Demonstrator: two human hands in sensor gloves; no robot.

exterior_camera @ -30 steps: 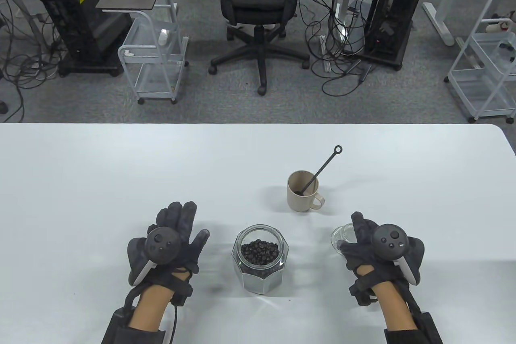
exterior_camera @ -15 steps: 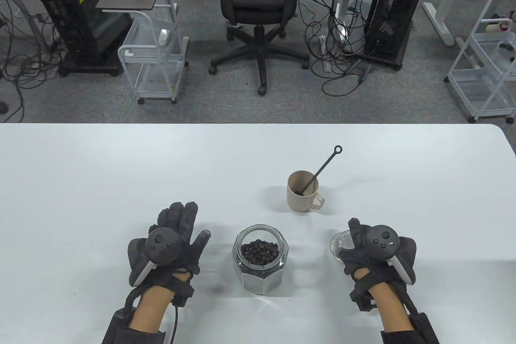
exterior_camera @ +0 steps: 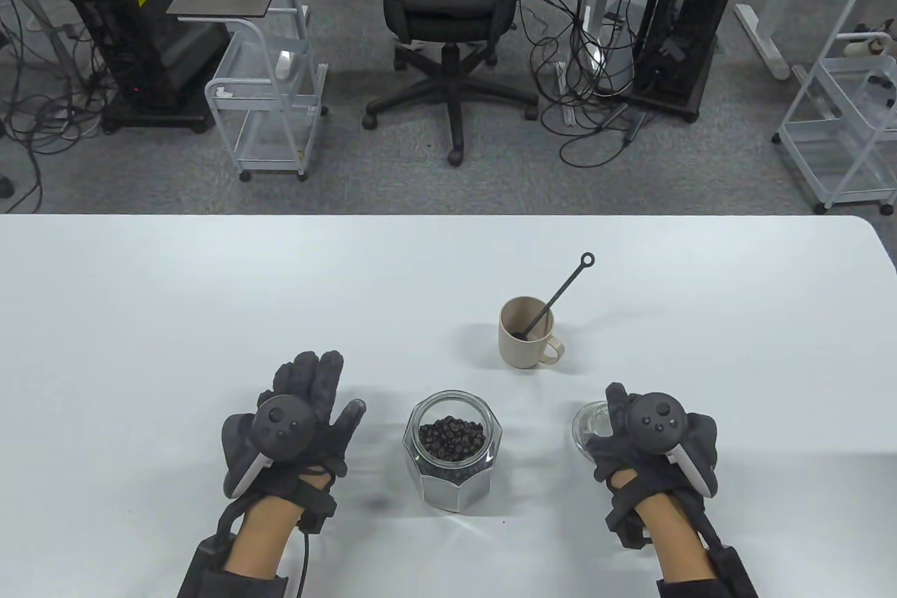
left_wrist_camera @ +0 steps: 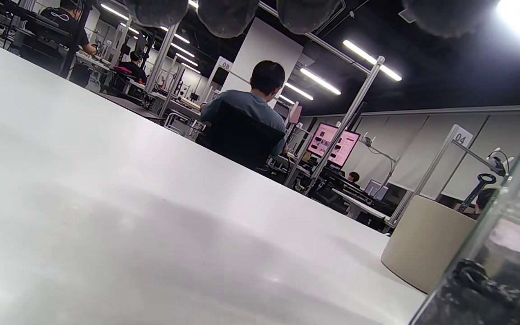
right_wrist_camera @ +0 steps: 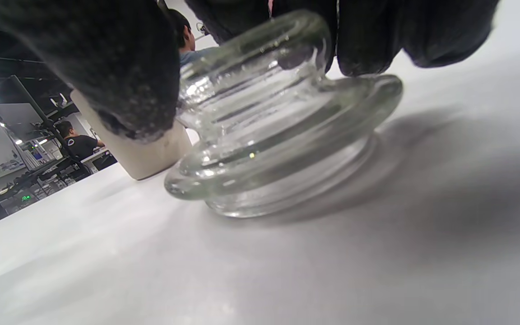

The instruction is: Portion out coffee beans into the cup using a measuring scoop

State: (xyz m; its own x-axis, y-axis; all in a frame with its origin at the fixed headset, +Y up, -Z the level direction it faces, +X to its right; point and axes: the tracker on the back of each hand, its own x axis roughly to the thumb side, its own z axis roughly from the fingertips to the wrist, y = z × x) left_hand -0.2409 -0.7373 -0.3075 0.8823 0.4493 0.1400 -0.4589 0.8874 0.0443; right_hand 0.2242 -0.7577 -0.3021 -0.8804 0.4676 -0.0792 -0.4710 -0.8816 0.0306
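An open glass jar (exterior_camera: 453, 447) of coffee beans (exterior_camera: 452, 438) stands near the table's front edge. Behind it to the right is a beige cup (exterior_camera: 522, 345) with the black measuring scoop (exterior_camera: 560, 293) leaning inside it, handle up and to the right. My left hand (exterior_camera: 329, 391) lies flat and open on the table left of the jar, its fingertips (left_wrist_camera: 226, 18) straight. My right hand (exterior_camera: 617, 430) grips the jar's glass lid (exterior_camera: 587, 419) to the right of the jar. The fingers (right_wrist_camera: 368, 40) curl round the knob of the lid (right_wrist_camera: 278, 149), which rests on the table.
The white table (exterior_camera: 210, 289) ends in a rounded corner at the far right. Beyond its far edge stand an office chair (exterior_camera: 448, 2), wire carts (exterior_camera: 270, 107) and computer towers (exterior_camera: 683, 30). The left wrist view shows the cup (left_wrist_camera: 427, 239) and the jar (left_wrist_camera: 503, 253) at right.
My right hand has shifted slightly left and toward me with the glass lid in it. The left hand, jar, cup and scoop have not moved.
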